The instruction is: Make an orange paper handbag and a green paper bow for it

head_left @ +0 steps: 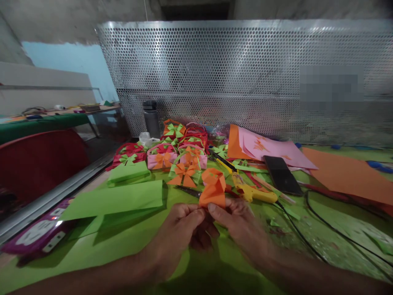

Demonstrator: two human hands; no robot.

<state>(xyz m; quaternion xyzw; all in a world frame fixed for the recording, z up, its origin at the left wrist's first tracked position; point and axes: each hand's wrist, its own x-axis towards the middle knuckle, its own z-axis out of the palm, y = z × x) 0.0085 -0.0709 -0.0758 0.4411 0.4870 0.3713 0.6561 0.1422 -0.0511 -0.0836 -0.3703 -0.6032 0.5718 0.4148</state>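
Between my two hands is a folded orange paper piece (214,189), looped at its upper end and held upright above the green tabletop. My left hand (188,224) pinches its lower left edge with thumb and fingers. At the lower right, my right hand (236,219) grips the same paper, its thumb lying across the front. Just behind stand small paper bags with bows, among them a pink bag with an orange bow (162,159). A loose orange paper bow (184,175) is close behind my left hand. Dark scissor blades (188,191) show partly behind the orange paper.
A yellow glue gun (256,193) with a black cord lies right of my hands, near a black phone (282,175). Folded green paper (123,200) and a purple power strip (39,233) lie left. Pink sheets (273,149), an orange sheet (346,172) and a dark bottle (152,121) are farther back.
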